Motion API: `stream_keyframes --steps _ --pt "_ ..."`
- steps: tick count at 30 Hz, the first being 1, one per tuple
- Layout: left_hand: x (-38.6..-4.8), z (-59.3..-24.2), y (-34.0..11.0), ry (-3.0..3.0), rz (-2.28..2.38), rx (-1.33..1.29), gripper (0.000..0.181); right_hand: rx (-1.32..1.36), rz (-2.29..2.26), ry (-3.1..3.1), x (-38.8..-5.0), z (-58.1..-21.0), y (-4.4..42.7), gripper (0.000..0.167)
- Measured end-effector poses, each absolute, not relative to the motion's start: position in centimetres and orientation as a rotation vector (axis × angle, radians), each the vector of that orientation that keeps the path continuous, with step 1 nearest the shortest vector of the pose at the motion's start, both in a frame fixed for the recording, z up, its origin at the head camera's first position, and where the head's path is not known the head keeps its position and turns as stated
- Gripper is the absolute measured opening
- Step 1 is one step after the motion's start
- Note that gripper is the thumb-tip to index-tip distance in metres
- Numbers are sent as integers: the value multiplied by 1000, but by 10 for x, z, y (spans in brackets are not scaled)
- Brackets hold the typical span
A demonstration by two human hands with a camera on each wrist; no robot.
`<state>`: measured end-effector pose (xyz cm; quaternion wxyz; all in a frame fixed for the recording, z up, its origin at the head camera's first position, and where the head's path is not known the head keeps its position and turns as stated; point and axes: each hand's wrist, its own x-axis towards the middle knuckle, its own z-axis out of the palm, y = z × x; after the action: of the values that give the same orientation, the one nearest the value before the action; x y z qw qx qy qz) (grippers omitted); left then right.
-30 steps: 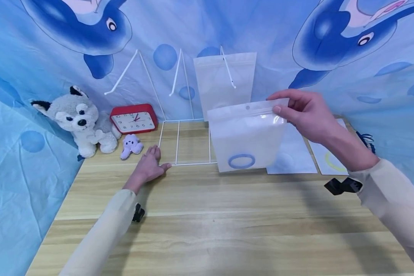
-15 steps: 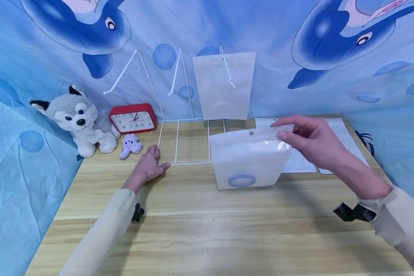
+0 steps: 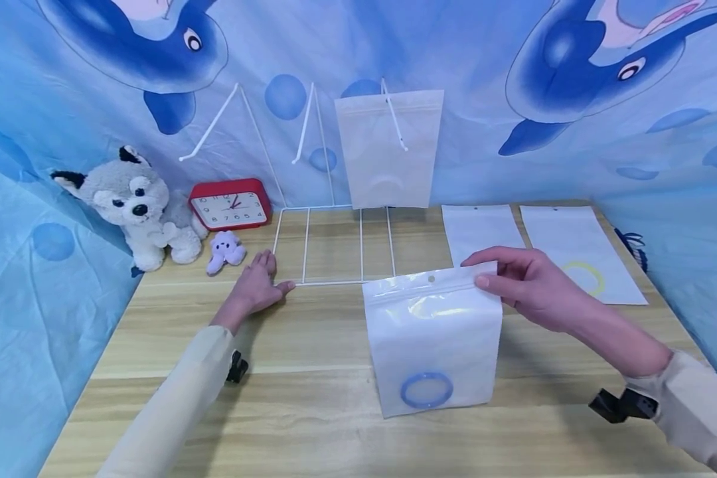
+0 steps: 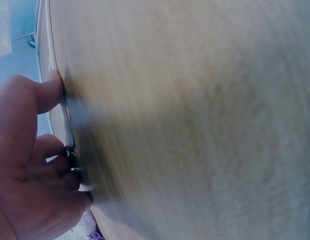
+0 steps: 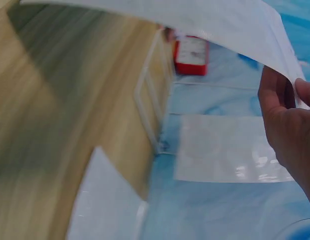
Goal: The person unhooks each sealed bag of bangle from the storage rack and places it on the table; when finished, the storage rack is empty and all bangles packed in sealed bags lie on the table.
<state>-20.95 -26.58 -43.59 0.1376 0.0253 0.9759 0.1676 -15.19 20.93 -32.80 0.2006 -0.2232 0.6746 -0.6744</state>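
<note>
My right hand [image 3: 528,285] pinches the upper right corner of a white pouch [image 3: 436,338] with a blue ring showing low on its front; the pouch hangs above the table's middle. In the right wrist view, thumb and fingers of the right hand [image 5: 290,120] hold the pouch's edge [image 5: 195,17]. My left hand [image 3: 254,287] rests at the front left corner of a white wire rack [image 3: 334,283], fingers spread and thumb along its front bar. Another white pouch [image 3: 388,159] hangs on the rack's right hook. In the left wrist view the left hand [image 4: 34,170] touches the rack's edge.
Two flat white pouches lie at the back right, one plain [image 3: 480,229] and partly covered, one [image 3: 579,245] with a yellow ring. A red clock [image 3: 231,204], a purple octopus toy [image 3: 225,251] and a plush husky [image 3: 140,206] stand left of the rack.
My right hand has brought the pinched pouch down and toward the front of the table, uncovering more of the rack and the flat pouches. The left hand has stayed in place.
</note>
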Motion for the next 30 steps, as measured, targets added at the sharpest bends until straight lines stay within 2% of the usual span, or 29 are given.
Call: stream_keyframes --steps 7,15,30 --pt "-206 -438 -267 2844 468 84 86 -566 -1706 2239 -174 -356 204 22" --pt "-203 -441 -265 2854 472 107 88 -534 -1623 2285 -194 -390 201 31" --pt "-209 -437 -266 2860 438 109 87 -829 -1570 2336 -216 -423 192 33"
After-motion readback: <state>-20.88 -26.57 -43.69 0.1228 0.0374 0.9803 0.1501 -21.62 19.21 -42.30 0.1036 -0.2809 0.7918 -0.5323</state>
